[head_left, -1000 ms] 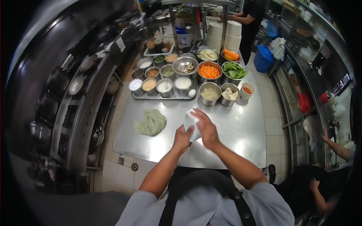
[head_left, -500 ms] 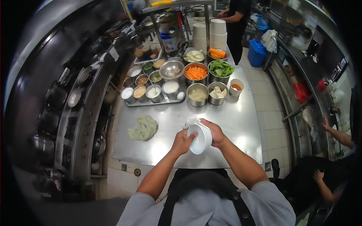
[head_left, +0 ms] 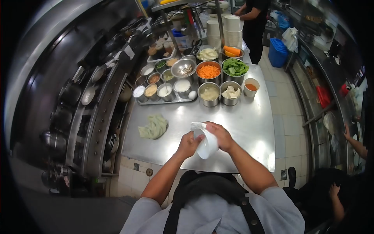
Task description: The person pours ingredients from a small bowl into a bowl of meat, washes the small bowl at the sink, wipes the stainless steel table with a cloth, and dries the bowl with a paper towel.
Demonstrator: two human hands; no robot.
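Note:
In the head view a white bowl [head_left: 208,148] is held tilted over the front of the steel table. My left hand [head_left: 189,144] is closed on its left side, with the thumb over the rim. On the other side my right hand [head_left: 220,136] presses a white paper towel [head_left: 198,125] to the bowl; some of the towel is hidden by the fingers. A crumpled pale green cloth [head_left: 153,126] lies on the table to the left of my hands.
Beyond my hands stand steel containers of shredded carrot [head_left: 208,71], green leaves [head_left: 235,67] and other foods. A tray [head_left: 167,100] carries several small pots and an egg [head_left: 192,94]. People are at the back and lower right. Stoves line the left.
The bowl has turned in my hands, so less of its inside shows, and the paper towel now stands out more at its top. The camera view has shifted slightly.

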